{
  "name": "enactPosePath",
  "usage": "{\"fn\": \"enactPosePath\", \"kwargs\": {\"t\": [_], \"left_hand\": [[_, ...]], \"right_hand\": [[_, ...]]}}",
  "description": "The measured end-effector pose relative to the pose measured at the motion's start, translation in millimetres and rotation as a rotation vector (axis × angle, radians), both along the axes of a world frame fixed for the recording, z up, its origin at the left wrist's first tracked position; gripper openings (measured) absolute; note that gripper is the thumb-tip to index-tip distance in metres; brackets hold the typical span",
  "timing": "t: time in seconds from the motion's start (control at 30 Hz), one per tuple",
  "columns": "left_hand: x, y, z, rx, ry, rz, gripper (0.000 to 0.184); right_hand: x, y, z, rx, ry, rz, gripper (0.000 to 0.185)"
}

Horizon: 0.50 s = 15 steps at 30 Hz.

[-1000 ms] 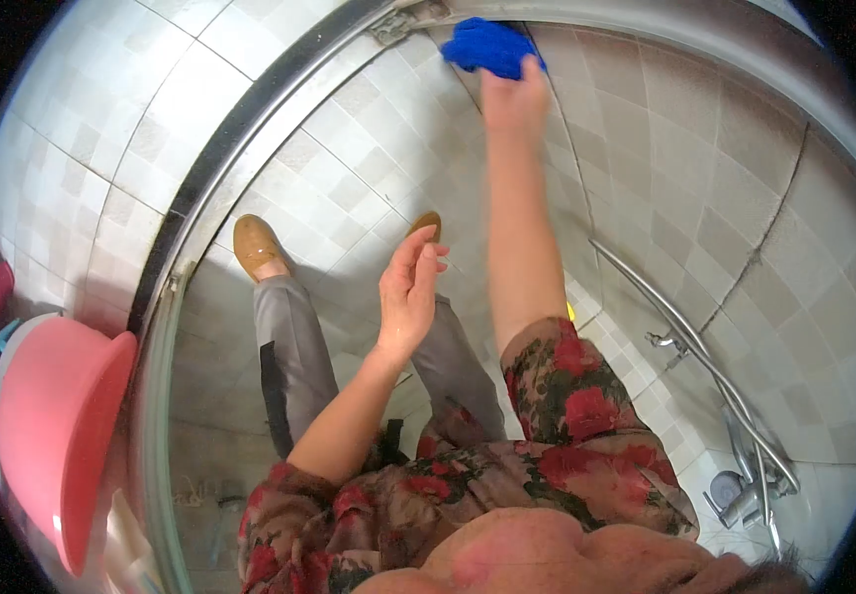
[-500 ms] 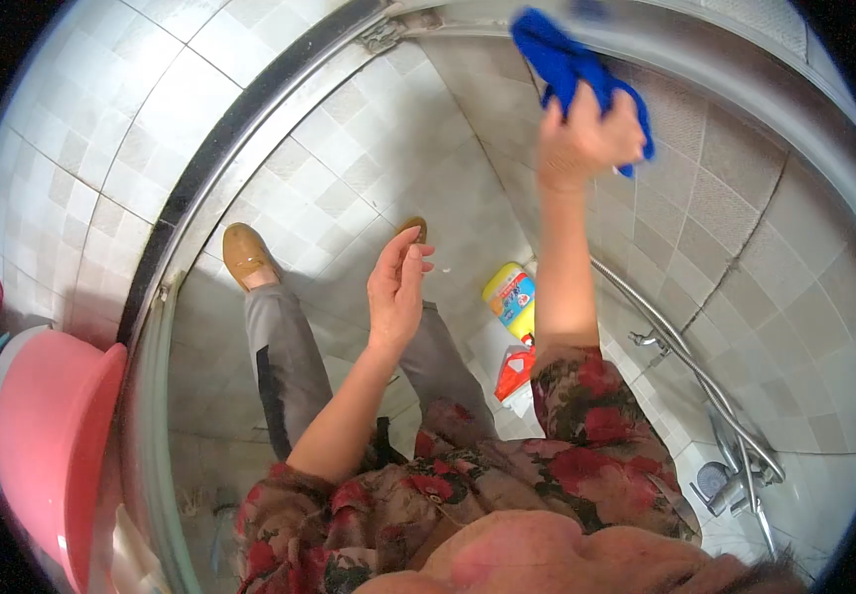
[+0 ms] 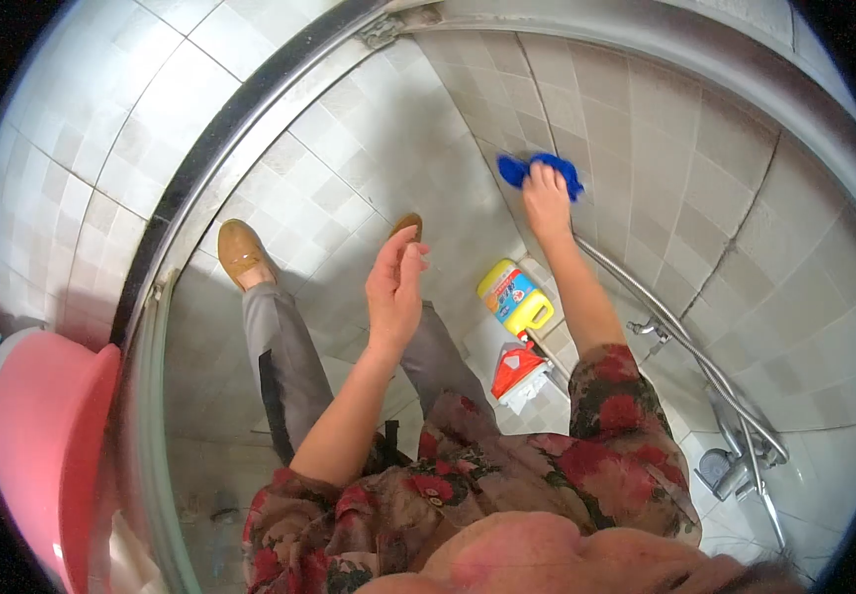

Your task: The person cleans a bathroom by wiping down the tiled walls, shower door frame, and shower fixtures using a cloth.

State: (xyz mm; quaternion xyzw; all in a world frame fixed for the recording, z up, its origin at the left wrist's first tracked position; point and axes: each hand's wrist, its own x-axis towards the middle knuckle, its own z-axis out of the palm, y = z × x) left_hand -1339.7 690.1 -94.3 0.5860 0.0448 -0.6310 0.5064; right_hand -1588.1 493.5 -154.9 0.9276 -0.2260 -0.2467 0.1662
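A blue cloth is bunched under my right hand, which presses it against the tiled wall low down on the right. The fingers curl over the cloth and hide part of it. My left hand hangs in the air in front of my body, above the floor, with nothing in it. Its fingers are stretched and the thumb lies apart. Below my right forearm stands a yellow bottle with a blue label and a handle. Beside it is a red and white package.
A metal shower hose runs along the right wall to a faucet. At left, a curved metal door track crosses the floor beside a glass edge. A pink basin leans at the far left.
My right hand has moved the blue cloth from the top of the wall, near the rail, down and slightly left. My left hand has stayed nearly still.
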Motion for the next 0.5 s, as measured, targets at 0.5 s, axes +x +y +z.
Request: {"fn": "enactPosePath", "kwargs": {"t": [0.5], "left_hand": [[-49.0,10.0,-1.4,0.04,0.064,-0.175,0.031]], "right_hand": [[159.1,-89.0,-91.9,-0.051,-0.317,-0.032,0.017]]}}
